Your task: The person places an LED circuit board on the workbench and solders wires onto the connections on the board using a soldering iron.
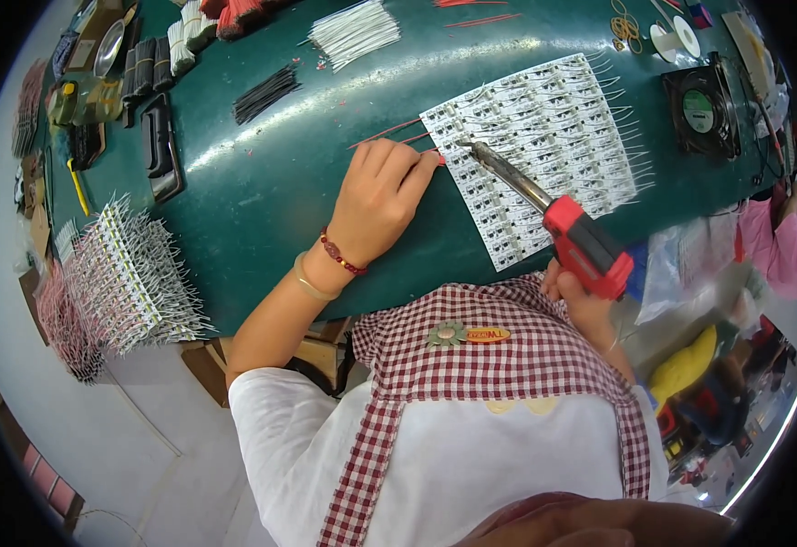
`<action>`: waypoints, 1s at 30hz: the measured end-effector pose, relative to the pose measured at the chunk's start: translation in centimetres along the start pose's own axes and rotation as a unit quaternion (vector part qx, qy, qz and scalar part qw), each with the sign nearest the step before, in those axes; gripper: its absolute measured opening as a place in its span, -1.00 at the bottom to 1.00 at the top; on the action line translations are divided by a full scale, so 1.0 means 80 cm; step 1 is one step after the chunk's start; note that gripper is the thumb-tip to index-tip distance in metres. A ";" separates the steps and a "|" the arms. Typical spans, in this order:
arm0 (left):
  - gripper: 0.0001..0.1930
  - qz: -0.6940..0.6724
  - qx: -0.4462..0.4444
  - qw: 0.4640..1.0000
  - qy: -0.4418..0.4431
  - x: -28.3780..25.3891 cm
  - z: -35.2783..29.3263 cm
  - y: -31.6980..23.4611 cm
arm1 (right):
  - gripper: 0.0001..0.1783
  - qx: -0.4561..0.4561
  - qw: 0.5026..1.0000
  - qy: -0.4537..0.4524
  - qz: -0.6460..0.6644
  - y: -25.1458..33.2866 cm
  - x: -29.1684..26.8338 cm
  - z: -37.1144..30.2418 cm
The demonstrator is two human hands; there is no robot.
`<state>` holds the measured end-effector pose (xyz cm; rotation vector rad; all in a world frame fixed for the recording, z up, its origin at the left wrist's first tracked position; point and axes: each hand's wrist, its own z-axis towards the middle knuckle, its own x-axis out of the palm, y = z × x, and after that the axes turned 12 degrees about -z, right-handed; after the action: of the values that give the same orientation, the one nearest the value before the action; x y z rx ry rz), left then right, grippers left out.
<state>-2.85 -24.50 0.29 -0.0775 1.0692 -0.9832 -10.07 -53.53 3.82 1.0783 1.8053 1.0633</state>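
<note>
A white panel of small circuit boards [553, 118] lies on the green table, with thin wires sticking out along its right edge. My left hand [376, 196] is closed at the panel's left edge, fingertips pinching a red wire [441, 159]. More red wires [388, 133] run out past those fingers to the left. In my right hand [583, 305] is a red and black soldering iron [581, 239], gripped at the back of its handle. The iron's metal tip reaches over the panel's upper left part, close to my left fingertips; whether it touches a board I cannot tell.
Bundles of black wires [267, 94] and white wires [355, 35] lie at the far side. A black fan [701, 105] and a solder spool [676, 40] stand at right. Wired boards [129, 273] are stacked at the left edge, near a black tray [161, 146].
</note>
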 end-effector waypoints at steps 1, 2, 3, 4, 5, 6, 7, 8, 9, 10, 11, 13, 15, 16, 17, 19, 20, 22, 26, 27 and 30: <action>-0.70 -0.001 0.000 1.000 0.001 0.000 -0.002 -0.004 | -0.89 -0.007 1.000 0.006 0.012 -0.003 -0.001 -0.002; -0.68 -0.010 -0.011 1.000 0.007 0.000 -0.004 -0.009 | -0.89 -0.006 1.000 0.005 0.012 -0.005 -0.002 -0.004; -0.66 -0.018 -0.022 1.000 0.014 0.001 -0.006 -0.012 | -0.88 0.007 1.000 0.010 0.020 -0.007 -0.002 -0.007; -0.66 -0.018 -0.022 0.999 0.015 0.004 -0.008 -0.012 | -0.88 0.021 0.999 0.015 0.028 -0.009 -0.002 -0.009; -0.64 -0.022 -0.026 0.999 0.017 0.006 -0.010 -0.012 | -0.88 0.022 0.999 0.015 0.029 -0.015 -0.001 -0.010; -0.63 -0.026 -0.031 0.999 0.020 0.007 -0.012 -0.013 | -0.87 0.014 1.000 -0.010 -0.009 -0.022 0.001 -0.011; -0.63 -0.026 -0.031 0.999 0.021 0.007 -0.011 -0.013 | -0.86 0.006 0.998 -0.035 -0.047 -0.028 0.002 -0.012; -0.63 -0.021 -0.031 0.999 0.024 0.007 -0.011 -0.014 | -0.86 0.007 0.998 -0.035 -0.046 -0.033 0.003 -0.013; -0.63 -0.016 -0.031 0.999 0.028 0.006 -0.011 -0.015 | -0.84 0.006 0.997 -0.041 -0.059 -0.037 0.002 -0.013; -0.63 -0.015 -0.031 0.999 0.029 0.007 -0.011 -0.014 | -0.83 0.005 0.996 -0.046 -0.071 -0.039 0.003 -0.011; -0.63 -0.017 -0.032 0.999 0.028 0.008 -0.012 -0.013 | -0.83 0.004 0.997 -0.045 -0.069 -0.037 0.005 -0.009; -0.63 -0.019 -0.033 0.999 0.027 0.010 -0.013 -0.012 | -0.82 -0.007 0.996 -0.066 -0.057 -0.030 0.010 -0.004; -0.64 -0.012 -0.033 0.999 0.019 0.011 -0.013 -0.011 | -0.83 -0.004 0.994 -0.050 -0.101 -0.041 0.006 -0.006; -0.64 -0.012 -0.034 0.999 0.020 0.012 -0.013 -0.012 | -0.82 -0.002 0.989 -0.034 -0.144 -0.044 0.004 -0.006; -0.65 -0.012 -0.036 0.999 0.021 0.012 -0.013 -0.012 | -0.82 -0.001 0.989 -0.034 -0.143 -0.042 0.004 -0.006; -0.65 -0.012 -0.038 0.999 0.023 0.012 -0.013 -0.012 | -0.83 -0.007 0.992 -0.031 -0.125 -0.034 0.004 -0.005; -0.66 -0.011 -0.039 0.999 0.024 0.013 -0.013 -0.011 | -0.83 -0.007 0.992 -0.031 -0.125 -0.040 0.002 -0.007; -0.67 -0.009 -0.039 0.999 0.025 0.013 -0.014 -0.011 | -0.83 -0.066 0.971 -0.043 -0.225 -0.057 -0.004 -0.011; -0.68 -0.007 -0.036 0.999 0.024 0.012 -0.012 -0.012 | -0.83 -0.058 0.977 -0.058 -0.196 -0.050 -0.004 -0.013; -0.68 -0.005 -0.032 0.999 0.024 0.012 -0.011 -0.012 | -0.83 -0.053 0.986 -0.048 -0.153 -0.047 -0.005 -0.014; -0.67 -0.005 -0.012 1.000 0.014 0.007 -0.008 -0.018 | -0.83 -0.046 0.992 -0.041 -0.110 -0.049 -0.006 -0.018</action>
<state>-4.16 -25.50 0.23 -0.0904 1.1074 -0.9829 -12.30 -55.54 0.90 0.8342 1.7471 0.9458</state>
